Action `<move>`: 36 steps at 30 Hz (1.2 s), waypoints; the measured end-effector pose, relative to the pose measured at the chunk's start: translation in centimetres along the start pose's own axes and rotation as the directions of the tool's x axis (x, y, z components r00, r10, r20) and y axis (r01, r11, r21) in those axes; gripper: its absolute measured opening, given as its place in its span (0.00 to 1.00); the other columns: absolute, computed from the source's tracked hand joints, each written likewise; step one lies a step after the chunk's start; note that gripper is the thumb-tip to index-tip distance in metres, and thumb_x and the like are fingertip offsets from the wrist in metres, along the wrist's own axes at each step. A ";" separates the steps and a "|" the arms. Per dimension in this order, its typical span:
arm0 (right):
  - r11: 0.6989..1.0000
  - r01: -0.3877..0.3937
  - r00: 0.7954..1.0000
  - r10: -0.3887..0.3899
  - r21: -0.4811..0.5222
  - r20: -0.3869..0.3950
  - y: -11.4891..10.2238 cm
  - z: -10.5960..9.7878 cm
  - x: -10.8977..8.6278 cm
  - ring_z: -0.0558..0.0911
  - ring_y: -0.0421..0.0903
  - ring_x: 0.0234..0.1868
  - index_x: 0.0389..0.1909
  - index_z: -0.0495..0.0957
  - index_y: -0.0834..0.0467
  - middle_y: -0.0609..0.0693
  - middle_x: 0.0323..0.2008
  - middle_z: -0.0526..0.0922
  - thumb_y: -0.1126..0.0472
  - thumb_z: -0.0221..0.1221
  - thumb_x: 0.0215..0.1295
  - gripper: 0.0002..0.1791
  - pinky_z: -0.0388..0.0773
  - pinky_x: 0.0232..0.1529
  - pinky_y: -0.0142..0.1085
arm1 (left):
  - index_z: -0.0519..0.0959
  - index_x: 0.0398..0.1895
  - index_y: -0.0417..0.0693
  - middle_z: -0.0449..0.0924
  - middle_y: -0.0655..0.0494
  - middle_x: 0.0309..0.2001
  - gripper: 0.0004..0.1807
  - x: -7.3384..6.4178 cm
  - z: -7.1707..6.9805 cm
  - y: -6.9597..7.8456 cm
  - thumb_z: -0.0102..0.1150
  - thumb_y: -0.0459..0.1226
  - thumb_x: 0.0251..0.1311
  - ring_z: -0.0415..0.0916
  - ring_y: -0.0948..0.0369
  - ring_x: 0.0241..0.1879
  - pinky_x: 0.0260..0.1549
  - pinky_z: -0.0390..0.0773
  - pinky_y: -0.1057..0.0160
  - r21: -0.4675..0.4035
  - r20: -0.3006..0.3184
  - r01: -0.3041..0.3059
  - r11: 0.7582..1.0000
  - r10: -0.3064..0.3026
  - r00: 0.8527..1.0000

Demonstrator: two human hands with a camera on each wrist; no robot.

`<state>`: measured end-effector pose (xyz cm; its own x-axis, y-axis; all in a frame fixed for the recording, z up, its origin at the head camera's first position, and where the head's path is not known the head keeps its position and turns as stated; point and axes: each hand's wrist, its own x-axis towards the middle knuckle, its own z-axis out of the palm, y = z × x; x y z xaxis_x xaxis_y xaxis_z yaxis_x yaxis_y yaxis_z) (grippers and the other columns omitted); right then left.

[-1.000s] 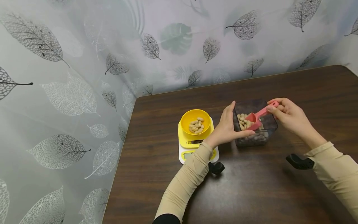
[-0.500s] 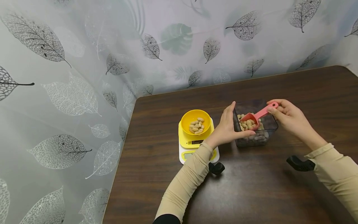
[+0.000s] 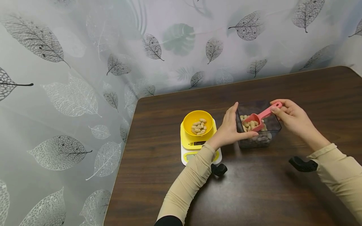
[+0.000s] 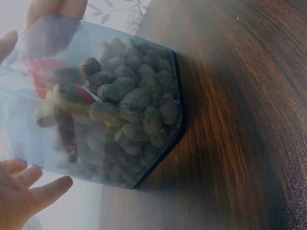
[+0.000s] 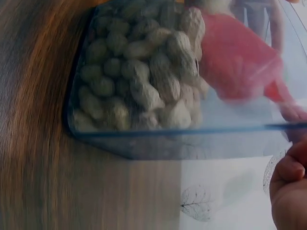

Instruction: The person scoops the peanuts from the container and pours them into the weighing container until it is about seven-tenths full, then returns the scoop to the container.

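I seem to be in a home-like room corner, though which room I cannot tell: leaf-print wall covering (image 3: 183,40) rises at nine and twelve o'clock round my wood-grain bench (image 3: 240,197), which carries a kitchen scale (image 3: 188,142).

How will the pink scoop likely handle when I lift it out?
The pink scoop looks like moulded plastic, so probably stiff and light. It may feel front-heavy, since peanuts lie in one end and the right hand holds the other. Those loose peanuts could roll out if it tilts.
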<state>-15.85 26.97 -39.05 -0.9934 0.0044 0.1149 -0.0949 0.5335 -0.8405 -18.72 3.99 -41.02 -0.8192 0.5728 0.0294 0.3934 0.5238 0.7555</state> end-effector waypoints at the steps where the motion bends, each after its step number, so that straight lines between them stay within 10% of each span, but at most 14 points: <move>1: 1.000 0.018 1.000 -0.018 0.007 0.015 0.1 -0.1 -0.1 0.60 0.40 0.16 0.53 0.66 0.53 0.40 0.17 0.66 0.53 0.48 0.70 0.15 0.56 0.16 0.37 | 0.27 0.71 0.70 0.32 0.64 0.75 0.61 0.0 0.0 0.0 0.65 0.56 0.48 0.39 0.63 0.74 0.69 0.57 0.54 -0.005 0.001 -0.001 1.000 0.001 1.000; 18: 0.955 0.019 1.000 -0.020 0.294 0.000 0.2 -0.2 -0.6 0.68 0.34 0.24 0.47 0.68 0.44 0.36 0.22 0.72 0.60 0.48 0.70 0.09 0.66 0.23 0.25 | 0.27 0.72 0.69 0.33 0.64 0.75 0.62 -0.1 -0.1 0.3 0.66 0.56 0.47 0.40 0.63 0.74 0.69 0.56 0.55 -0.001 0.002 0.005 1.000 -0.005 1.000; 26: 0.732 0.014 0.998 0.028 0.681 -0.051 0.2 0.2 -1.2 0.73 0.34 0.25 0.47 0.69 0.54 0.42 0.26 0.77 0.62 0.53 0.66 0.10 0.70 0.28 0.21 | 0.27 0.72 0.68 0.35 0.62 0.75 0.63 -0.1 -0.1 0.4 0.66 0.57 0.46 0.42 0.62 0.74 0.68 0.58 0.54 0.016 -0.017 0.008 1.000 -0.008 1.000; 36: 0.511 0.063 0.994 0.041 0.857 -0.097 0.6 0.6 -1.5 0.75 0.37 0.27 0.48 0.66 0.61 0.48 0.32 0.75 0.66 0.53 0.65 0.12 0.73 0.29 0.23 | 0.27 0.72 0.69 0.35 0.61 0.75 0.62 -0.2 -0.1 0.5 0.66 0.57 0.46 0.42 0.62 0.74 0.68 0.58 0.54 0.013 -0.019 0.022 1.000 -0.022 1.000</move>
<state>-14.50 26.78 -39.99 -0.9854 0.1088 0.1312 -0.1666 -0.4518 -0.8765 -18.42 4.08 -40.63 -0.8353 0.5493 0.0254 0.3809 0.5446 0.7472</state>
